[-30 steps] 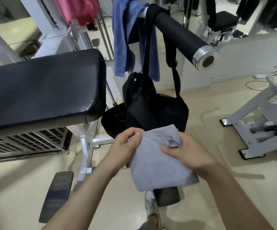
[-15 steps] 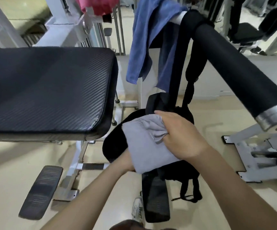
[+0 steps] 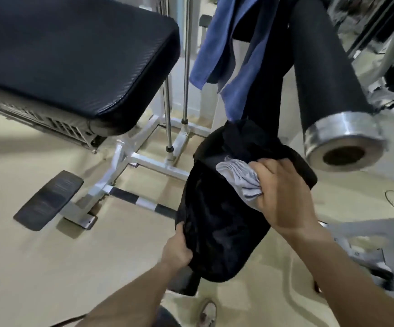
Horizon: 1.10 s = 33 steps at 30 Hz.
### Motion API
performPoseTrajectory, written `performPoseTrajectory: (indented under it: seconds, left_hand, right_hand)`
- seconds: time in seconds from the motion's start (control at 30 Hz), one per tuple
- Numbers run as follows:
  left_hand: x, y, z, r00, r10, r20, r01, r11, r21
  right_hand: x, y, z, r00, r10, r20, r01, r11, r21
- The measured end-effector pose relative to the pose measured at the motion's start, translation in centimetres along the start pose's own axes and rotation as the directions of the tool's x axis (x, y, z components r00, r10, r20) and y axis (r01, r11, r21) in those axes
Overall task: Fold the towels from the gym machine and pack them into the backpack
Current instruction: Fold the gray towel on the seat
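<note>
At far left the black pad of the gym machine (image 3: 73,57) carries nothing, and a footplate (image 3: 48,200) lies on the floor below it. Next comes the left hand (image 3: 177,252), its fingers curled round the lower edge of the black backpack (image 3: 214,232), probably to steady the bag and tilt its mouth up so the opening stays reachable. The backpack hangs by its straps (image 3: 264,79) from the padded roller bar (image 3: 320,74), which leaves both hands free to work on it. At the bag's open top sits the grey towel (image 3: 238,175), bunched and partly inside the mouth. The right hand (image 3: 283,197) is closed round that towel from above, with the knuckles up, a grip that suits pushing it down. This towel looks nearly packed. Above the bag a blue towel (image 3: 217,41) is draped over the same bar, not yet folded and, I judge, next in line.
</note>
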State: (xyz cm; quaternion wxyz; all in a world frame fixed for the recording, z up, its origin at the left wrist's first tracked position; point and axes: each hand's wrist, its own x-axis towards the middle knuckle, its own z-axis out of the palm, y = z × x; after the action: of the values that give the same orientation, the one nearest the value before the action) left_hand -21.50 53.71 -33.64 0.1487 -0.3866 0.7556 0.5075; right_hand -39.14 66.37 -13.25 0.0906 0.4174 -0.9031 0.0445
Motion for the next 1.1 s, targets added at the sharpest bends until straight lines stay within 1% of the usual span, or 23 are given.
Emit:
performPoseTrajectory:
  seconds: [0.03,0.1,0.2,0.23,0.27,0.3,0.33,0.4,0.43,0.5,0.53,0.57,0.6,0.63,0.67,0.7,0.77,0.8,0.87,0.97,1.0,1.03,1.1]
  left_hand:
    - [-1.3,0.3,1.3,0.998,0.032,-0.062,-0.034,0.999,-0.033]
    - [-3.8,2.1,2.5,0.986,0.084,-0.143,-0.105,0.984,-0.142]
    - [-6.8,5.7,1.7,0.943,0.142,-0.302,-0.216,0.95,-0.227]
    - [-8.1,6.9,0.7,0.926,0.162,-0.341,-0.253,0.937,-0.241]
    - [-9.7,8.1,-0.2,0.908,0.203,-0.366,-0.303,0.922,-0.24]
    - [-11.2,9.0,-1.2,0.899,0.234,-0.37,-0.331,0.916,-0.224]
    - [-12.7,9.8,-1.9,0.896,0.26,-0.359,-0.352,0.91,-0.218]
    - [-15.7,10.8,-3.0,0.914,0.249,-0.319,-0.327,0.919,-0.221]
    - [-17.2,10.9,-3.3,0.927,0.233,-0.293,-0.298,0.933,-0.203]
    - [-20.4,10.7,-3.9,0.95,0.224,-0.219,-0.258,0.955,-0.144]
    - [-21.9,10.5,-4.3,0.957,0.224,-0.185,-0.249,0.961,-0.122]
    - [-23.4,10.2,-4.8,0.963,0.22,-0.157,-0.238,0.965,-0.107]
    - [-24.8,10.0,-5.4,0.966,0.217,-0.138,-0.23,0.969,-0.089]
    - [-25.9,9.6,-5.9,0.967,0.211,-0.139,-0.22,0.974,-0.053]
    - [-27.0,9.0,-6.4,0.963,0.219,-0.154,-0.217,0.976,0.03]
    - [-27.9,8.2,-6.6,0.955,0.247,-0.163,-0.221,0.962,0.161]
    - [-29.6,7.0,-6.7,0.935,0.329,-0.133,-0.24,0.862,0.446]
    - [-30.5,6.3,-6.4,0.926,0.36,-0.112,-0.251,0.811,0.529]
    - [-31.7,5.1,-5.5,0.921,0.383,-0.07,-0.257,0.732,0.632]
    - [-33.1,4.1,-4.2,0.909,0.416,0.017,-0.291,0.607,0.74]
    - [-33.4,4.0,-4.0,0.884,0.466,0.046,-0.323,0.534,0.781]
    - [-33.7,4.2,-3.9,0.826,0.561,0.06,-0.376,0.468,0.799]
    - [-34.1,4.5,-4.2,0.672,0.739,0.039,-0.466,0.382,0.798]
  right_hand:
    - [-0.1,0.8,0.0,0.999,-0.03,-0.044,0.03,1.0,-0.005]
    - [-1.0,2.1,-0.1,0.998,-0.005,-0.068,0.008,0.999,0.034]
    - [-2.2,3.4,-0.4,0.976,0.03,-0.218,-0.005,0.993,0.114]
    - [-2.8,3.4,-0.6,0.969,0.051,-0.241,-0.021,0.992,0.123]
    - [-3.5,3.2,-0.5,0.956,0.028,-0.291,0.016,0.989,0.146]
    - [-4.1,3.0,-0.5,0.955,-0.014,-0.296,0.07,0.981,0.18]
    - [-4.7,2.5,-0.2,0.964,-0.077,-0.255,0.132,0.97,0.205]
    - [-5.7,1.0,0.6,0.968,-0.249,-0.022,0.245,0.926,0.289]
    - [-5.9,0.3,1.1,0.935,-0.339,0.101,0.288,0.896,0.338]
    - [-6.5,-1.2,2.0,0.847,-0.465,0.257,0.366,0.862,0.352]
    - [-6.7,-1.8,2.4,0.815,-0.492,0.306,0.395,0.858,0.327]
    - [-7.1,-2.5,2.2,0.809,-0.5,0.31,0.419,0.86,0.293]
    - [-7.6,-3.1,1.8,0.816,-0.489,0.308,0.423,0.868,0.259]
    - [-8.0,-3.5,1.5,0.836,-0.449,0.314,0.382,0.889,0.252]
    - [-8.5,-3.9,1.2,0.849,-0.415,0.327,0.344,0.904,0.254]
    - [-9.0,-4.2,0.8,0.858,-0.365,0.36,0.293,0.925,0.241]
    - [-9.4,-4.4,0.9,0.871,-0.324,0.369,0.325,0.944,0.06]
    - [-9.6,-4.3,0.7,0.885,-0.262,0.385,0.28,0.96,0.011]
    - [-10.4,-4.1,-0.1,0.893,-0.188,0.408,0.207,0.978,-0.004]
    - [-11.5,-4.6,-1.2,0.896,-0.184,0.403,0.213,0.977,-0.027]
    - [-11.9,-4.8,-1.3,0.882,-0.187,0.433,0.192,0.981,0.031]
    - [-12.4,-5.0,-1.3,0.846,-0.205,0.492,0.158,0.978,0.137]
    - [-13.3,-5.2,-0.9,0.748,-0.28,0.603,0.057,0.931,0.362]
